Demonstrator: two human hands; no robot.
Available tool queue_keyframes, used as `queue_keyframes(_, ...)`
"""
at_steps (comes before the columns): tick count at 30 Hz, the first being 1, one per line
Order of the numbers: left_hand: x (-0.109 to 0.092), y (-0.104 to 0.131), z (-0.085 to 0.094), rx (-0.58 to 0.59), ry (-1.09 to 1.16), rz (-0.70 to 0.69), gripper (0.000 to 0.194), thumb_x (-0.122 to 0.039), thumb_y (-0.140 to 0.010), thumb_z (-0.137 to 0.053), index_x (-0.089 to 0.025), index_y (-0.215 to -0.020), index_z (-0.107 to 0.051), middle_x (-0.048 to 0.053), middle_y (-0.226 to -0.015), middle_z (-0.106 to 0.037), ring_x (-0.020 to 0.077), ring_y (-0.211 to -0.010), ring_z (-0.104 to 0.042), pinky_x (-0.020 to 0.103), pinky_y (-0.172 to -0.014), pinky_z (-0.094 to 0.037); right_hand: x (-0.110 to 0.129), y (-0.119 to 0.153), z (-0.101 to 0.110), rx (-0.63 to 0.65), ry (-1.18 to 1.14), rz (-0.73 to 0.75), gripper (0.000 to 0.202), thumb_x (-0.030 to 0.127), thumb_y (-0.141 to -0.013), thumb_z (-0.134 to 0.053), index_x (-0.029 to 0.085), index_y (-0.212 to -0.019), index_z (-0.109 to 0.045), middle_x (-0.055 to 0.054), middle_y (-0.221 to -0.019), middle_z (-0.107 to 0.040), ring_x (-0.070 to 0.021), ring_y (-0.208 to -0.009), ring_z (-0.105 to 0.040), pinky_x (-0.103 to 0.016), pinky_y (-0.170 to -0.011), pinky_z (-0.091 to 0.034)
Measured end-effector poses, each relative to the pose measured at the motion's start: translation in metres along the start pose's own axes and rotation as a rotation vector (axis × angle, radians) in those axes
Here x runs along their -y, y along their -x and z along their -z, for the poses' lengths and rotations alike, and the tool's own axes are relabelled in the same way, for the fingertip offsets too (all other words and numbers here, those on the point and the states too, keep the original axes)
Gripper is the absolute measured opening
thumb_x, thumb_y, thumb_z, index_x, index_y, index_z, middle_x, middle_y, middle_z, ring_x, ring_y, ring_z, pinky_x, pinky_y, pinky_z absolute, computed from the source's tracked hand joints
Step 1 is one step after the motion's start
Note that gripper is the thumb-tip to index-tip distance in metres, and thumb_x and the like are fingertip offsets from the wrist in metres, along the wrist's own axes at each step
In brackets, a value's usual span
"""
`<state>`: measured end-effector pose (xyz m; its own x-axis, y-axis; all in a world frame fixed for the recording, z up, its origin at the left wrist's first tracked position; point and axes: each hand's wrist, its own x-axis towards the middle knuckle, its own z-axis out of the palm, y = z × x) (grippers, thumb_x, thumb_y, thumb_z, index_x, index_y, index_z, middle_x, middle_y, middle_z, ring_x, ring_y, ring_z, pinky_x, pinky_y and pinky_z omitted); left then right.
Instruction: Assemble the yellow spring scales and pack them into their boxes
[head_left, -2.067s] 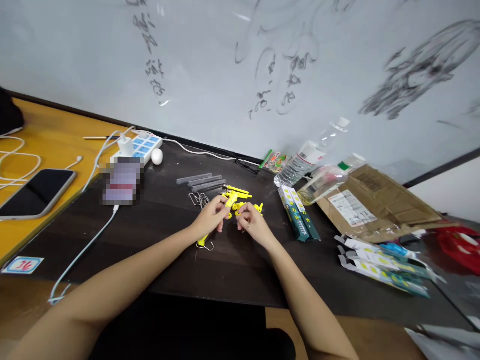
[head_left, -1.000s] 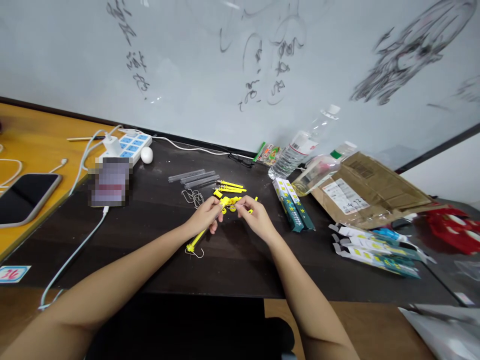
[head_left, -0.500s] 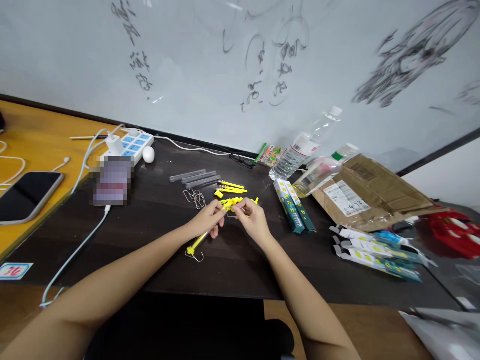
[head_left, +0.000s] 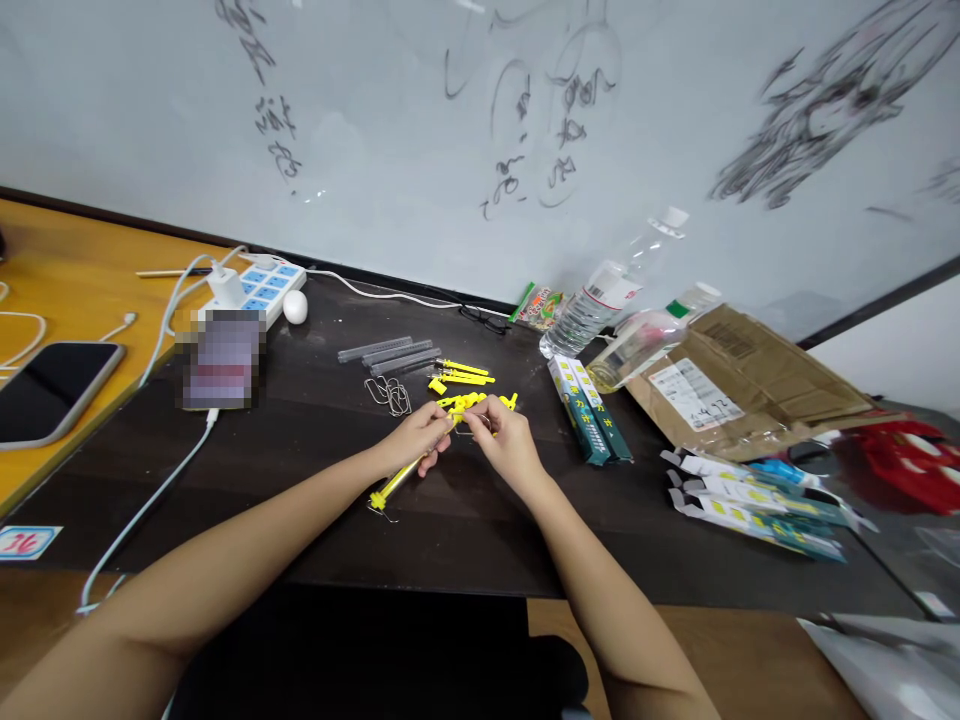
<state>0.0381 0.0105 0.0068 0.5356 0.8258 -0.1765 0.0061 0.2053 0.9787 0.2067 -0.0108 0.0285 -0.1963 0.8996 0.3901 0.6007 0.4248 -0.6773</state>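
Note:
My left hand (head_left: 420, 438) is closed around a yellow and clear tube (head_left: 399, 480), which slants down to the left and has a thin metal hook at its lower end. My right hand (head_left: 506, 437) pinches a bent metal wire hook (head_left: 475, 421) at the tube's upper end. Loose yellow parts (head_left: 466, 401) lie just behind my fingers, partly hidden by them. Farther back are yellow rods (head_left: 466, 374), clear grey tubes (head_left: 396, 352) and a tangle of metal hooks (head_left: 387, 396).
Green and white boxes (head_left: 589, 415) lie right of my hands, with flattened boxes (head_left: 757, 503) farther right. Behind them are a water bottle (head_left: 600, 290), another bottle and a brown parcel (head_left: 739, 375). A phone (head_left: 221, 362), cable and power strip (head_left: 271, 285) lie left.
The tube's lower end has shifted slightly left, and its hook has turned and looks narrower. Both hands keep nearly the same place and grip.

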Motion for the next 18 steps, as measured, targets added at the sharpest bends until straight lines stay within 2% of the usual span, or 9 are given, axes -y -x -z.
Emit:
queue_keyframes(5, 0.002, 0.000, 0.003, 0.025, -0.044, -0.059, 0.026, -0.044, -0.088, -0.049, -0.023, -0.084, -0.034, -0.011, -0.054, -0.048, 0.0050, -0.027, -0.041, 0.014, -0.026, -0.032, 0.001, 0.001, -0.002, 0.042, -0.015, -0.003, 0.016, 0.033, -0.088, -0.052, 0.020, -0.081, -0.058, -0.002, -0.072, -0.060, -0.0143, -0.062, -0.053, -0.027, -0.061, -0.042)
queue_keyframes(9, 0.000, 0.000, 0.005, -0.015, -0.048, -0.161, 0.029, -0.047, -0.088, -0.048, -0.023, -0.084, -0.033, -0.011, -0.053, -0.049, 0.0058, -0.027, -0.042, 0.014, -0.026, -0.031, -0.001, 0.003, -0.015, 0.028, -0.249, -0.094, 0.016, 0.038, -0.088, -0.053, 0.022, -0.091, -0.051, 0.001, -0.075, -0.058, -0.0122, -0.060, -0.054, -0.026, -0.056, -0.045)
queue_keyframes(12, -0.004, 0.002, 0.003, -0.028, -0.022, -0.181, 0.029, -0.047, -0.087, -0.048, -0.022, -0.082, -0.034, -0.010, -0.053, -0.050, 0.0056, -0.029, -0.043, 0.014, -0.027, -0.032, -0.003, 0.004, -0.025, 0.035, -0.421, -0.148, 0.023, 0.043, -0.088, -0.051, 0.022, -0.083, -0.044, 0.003, -0.068, -0.054, -0.0107, -0.056, -0.053, -0.025, -0.054, -0.047)
queue_keyframes(15, -0.008, 0.004, -0.002, -0.027, 0.068, -0.150, 0.030, -0.045, -0.087, -0.050, -0.021, -0.079, -0.034, -0.010, -0.051, -0.049, 0.0052, -0.029, -0.041, 0.014, -0.028, -0.032, -0.004, 0.004, -0.030, 0.079, -0.515, -0.159, 0.027, 0.046, -0.089, -0.049, 0.022, -0.079, -0.042, 0.003, -0.065, -0.053, -0.0110, -0.056, -0.054, -0.026, -0.056, -0.050)
queue_keyframes(18, -0.011, 0.006, -0.005, -0.041, 0.218, -0.054, 0.032, -0.045, -0.086, -0.053, -0.021, -0.077, -0.034, -0.009, -0.050, -0.046, 0.0036, -0.029, -0.037, 0.013, -0.028, -0.029, -0.005, 0.004, -0.029, 0.083, -0.536, -0.153, 0.027, 0.047, -0.089, -0.049, 0.022, -0.080, -0.041, 0.002, -0.068, -0.053, -0.0117, -0.059, -0.056, -0.029, -0.059, -0.053)
